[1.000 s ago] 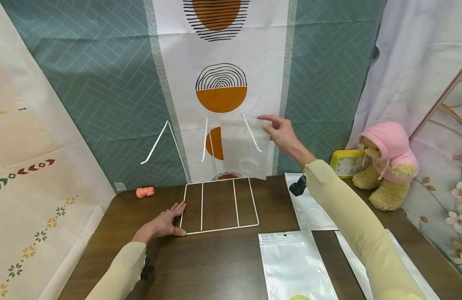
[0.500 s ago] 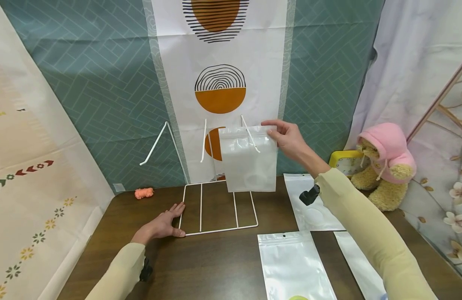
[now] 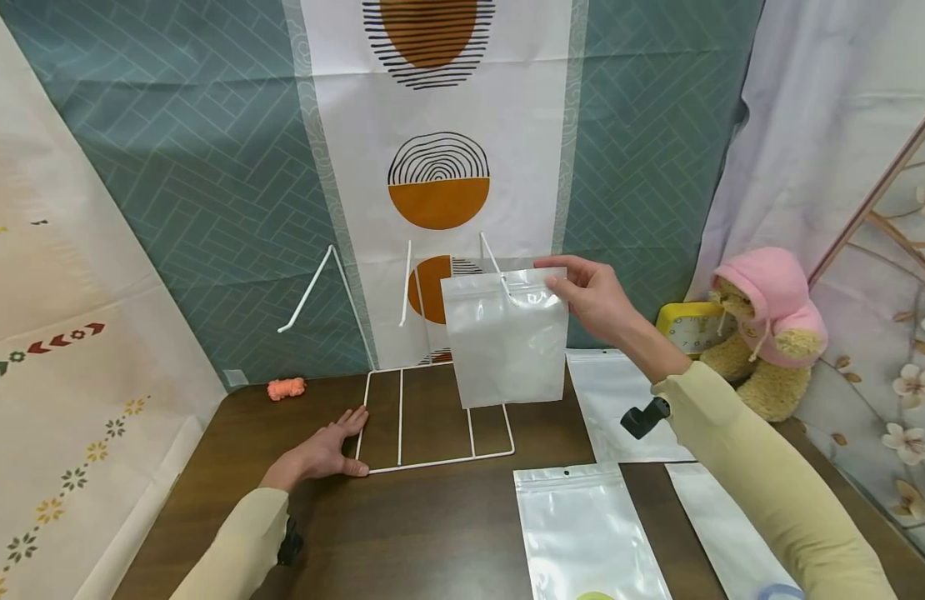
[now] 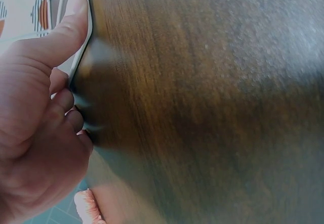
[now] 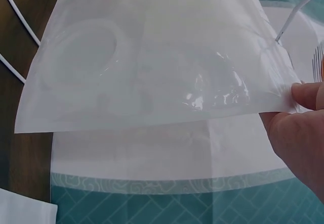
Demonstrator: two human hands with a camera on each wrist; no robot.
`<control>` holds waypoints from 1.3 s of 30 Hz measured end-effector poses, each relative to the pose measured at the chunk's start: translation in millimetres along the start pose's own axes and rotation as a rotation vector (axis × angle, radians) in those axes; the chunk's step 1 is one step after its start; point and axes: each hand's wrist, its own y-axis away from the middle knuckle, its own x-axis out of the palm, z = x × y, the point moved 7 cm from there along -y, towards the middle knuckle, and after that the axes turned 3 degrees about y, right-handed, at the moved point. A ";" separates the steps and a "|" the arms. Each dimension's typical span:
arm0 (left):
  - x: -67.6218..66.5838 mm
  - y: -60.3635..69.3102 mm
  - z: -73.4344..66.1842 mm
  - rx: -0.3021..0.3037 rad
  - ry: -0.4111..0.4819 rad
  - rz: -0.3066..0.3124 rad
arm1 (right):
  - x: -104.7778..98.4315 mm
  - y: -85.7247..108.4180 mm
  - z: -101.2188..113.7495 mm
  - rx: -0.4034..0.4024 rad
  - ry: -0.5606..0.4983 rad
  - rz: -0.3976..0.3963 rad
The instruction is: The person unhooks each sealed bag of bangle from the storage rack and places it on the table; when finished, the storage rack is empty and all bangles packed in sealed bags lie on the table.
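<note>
My right hand point(image 3: 593, 300) pinches the upper right corner of a white zip pouch point(image 3: 507, 350). The pouch hangs upright, and a faint round shape shows through it in the right wrist view. One prong point(image 3: 495, 254) of a white wire display rack point(image 3: 440, 461) meets the pouch's top strip. Whether it passes through a hole there I cannot tell. My left hand point(image 3: 323, 450) rests on the left side of the rack's base, fingers spread and thumb at the front corner. In the left wrist view, the left thumb point(image 4: 71, 24) lies against the wire.
Flat silver-white pouches, one in front point(image 3: 582, 525), one behind point(image 3: 627, 408) and one at right point(image 3: 725, 525), lie on the brown table point(image 3: 402, 533). Behind them are a yellow clock point(image 3: 691, 327) and a teddy bear point(image 3: 770, 329) in pink. Orange yarn point(image 3: 286, 388) sits back left.
My right hand has come down and towards me with the pouch, which has swung from nearly edge-on by the wall to face me at the right prong. The left hand stays on the rack.
</note>
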 end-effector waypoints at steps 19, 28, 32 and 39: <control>2.0 1.4 -0.6 0.001 0.012 -0.002 | -0.3 38.9 13.9 -0.009 -0.066 0.040; 1.3 1.5 0.9 0.009 0.011 -0.009 | 2.5 51.3 22.4 -0.007 -0.131 0.062; 0.8 0.8 1.0 0.020 -0.001 -0.011 | 3.6 57.5 24.8 -0.014 -0.167 0.064; 0.6 -0.3 -2.4 0.020 0.001 -0.006 | 2.2 66.8 28.6 -0.018 -0.236 0.027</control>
